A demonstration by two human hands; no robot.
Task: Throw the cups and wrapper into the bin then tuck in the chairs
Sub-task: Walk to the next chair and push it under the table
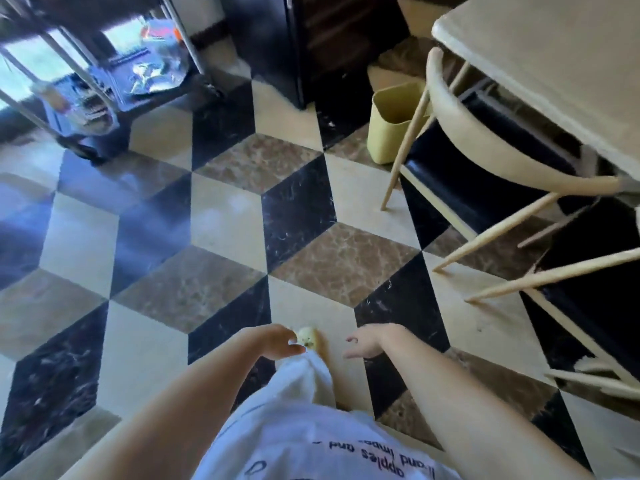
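Note:
I look down at a checkered floor while standing. My left hand (282, 339) hangs low in front of me, fingers apart, holding nothing. My right hand (369, 342) hangs beside it, also empty with loose fingers. The yellow bin (393, 129) stands on the floor at the upper right, next to the table. A cream chair (474, 133) with a dark seat sits pushed under the cream table (540, 60). A second chair's legs (554, 275) show at the right edge. No cups or wrapper are in view.
A dark cabinet (311, 39) stands at the back. A metal trolley (93, 95) with cluttered shelves fills the upper left. My slipper (308, 336) shows between my hands. Open tiled floor (214, 220) stretches through the middle.

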